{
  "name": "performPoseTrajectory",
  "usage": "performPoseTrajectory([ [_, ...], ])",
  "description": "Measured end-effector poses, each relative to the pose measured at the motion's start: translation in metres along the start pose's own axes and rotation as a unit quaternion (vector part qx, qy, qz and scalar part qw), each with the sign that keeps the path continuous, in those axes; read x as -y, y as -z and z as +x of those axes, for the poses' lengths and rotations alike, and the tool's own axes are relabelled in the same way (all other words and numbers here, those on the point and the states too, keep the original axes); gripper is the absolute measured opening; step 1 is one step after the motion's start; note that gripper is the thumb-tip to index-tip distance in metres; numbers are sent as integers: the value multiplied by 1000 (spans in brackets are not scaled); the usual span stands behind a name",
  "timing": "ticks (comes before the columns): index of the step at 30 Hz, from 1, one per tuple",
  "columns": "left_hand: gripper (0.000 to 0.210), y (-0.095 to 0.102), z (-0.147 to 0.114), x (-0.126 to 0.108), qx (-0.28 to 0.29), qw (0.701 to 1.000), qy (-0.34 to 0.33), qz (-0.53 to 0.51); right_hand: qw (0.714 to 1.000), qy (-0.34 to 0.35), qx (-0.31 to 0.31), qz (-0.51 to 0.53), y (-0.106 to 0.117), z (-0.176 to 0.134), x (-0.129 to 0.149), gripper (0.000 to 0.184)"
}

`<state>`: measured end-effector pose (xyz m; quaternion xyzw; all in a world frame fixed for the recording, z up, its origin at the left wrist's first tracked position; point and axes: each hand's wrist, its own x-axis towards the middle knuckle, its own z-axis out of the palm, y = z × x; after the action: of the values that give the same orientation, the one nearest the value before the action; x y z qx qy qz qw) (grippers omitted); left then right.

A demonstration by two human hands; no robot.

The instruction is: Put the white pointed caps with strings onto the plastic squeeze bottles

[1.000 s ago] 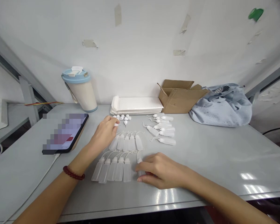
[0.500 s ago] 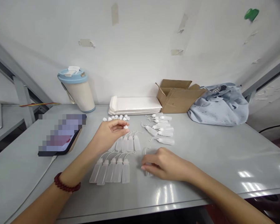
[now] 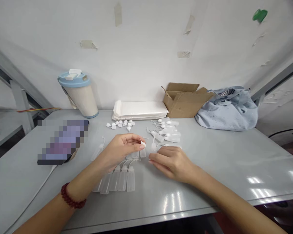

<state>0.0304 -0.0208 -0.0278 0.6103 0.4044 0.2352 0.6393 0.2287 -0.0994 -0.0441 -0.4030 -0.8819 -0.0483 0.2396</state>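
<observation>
Between the thumb and fingertips of my left hand (image 3: 123, 148) is a small white cap (image 3: 143, 144). My right hand (image 3: 169, 162) is closed around a small translucent dropper bottle (image 3: 153, 148), whose top points up; its lower part is hidden by my fingers. The cap and the bottle are close together but apart. Below my left hand, a row of similar bottles (image 3: 122, 179) lies on the table, with another row partly covered by the hand. Several loose white caps (image 3: 120, 123) are grouped behind it. More bottles (image 3: 169, 131), with white caps on, lie beyond my right hand.
A grey table (image 3: 210, 162) carries a phone (image 3: 65, 139) with a cable at left and a cream tumbler (image 3: 81, 97) with a blue lid. Along the wall are stacked white padded envelopes (image 3: 143, 109), an open cardboard box (image 3: 185, 104) and a light blue cloth bag (image 3: 227, 112).
My left hand has moved right with the cap, toward the bottle. My right hand has raised the bottle slightly away from me, and its top now shows above the fingers.
</observation>
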Motion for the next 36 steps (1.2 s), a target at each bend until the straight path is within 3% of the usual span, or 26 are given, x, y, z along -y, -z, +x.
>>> performPoseTrajectory([
  [5, 39, -2, -1, 3, 4, 999, 12, -51, 1000, 4, 12, 19, -1, 0, 1, 22],
  [12, 33, -1, 0, 6, 8, 996, 4, -88, 997, -1, 28, 70, -3, -2, 3, 23],
  [21, 27, -2, -1, 2, 5, 998, -34, -45, 971, -83, 44, 221, 2, 1, 3, 18],
  [28, 23, -2, -2, 0, -11, 998, -53, -39, 950, -131, 30, 280, 5, 1, 3, 11],
  [36, 21, -3, -2, 0, 7, 998, -54, -45, 918, -212, 19, 333, 8, 3, 0, 4],
])
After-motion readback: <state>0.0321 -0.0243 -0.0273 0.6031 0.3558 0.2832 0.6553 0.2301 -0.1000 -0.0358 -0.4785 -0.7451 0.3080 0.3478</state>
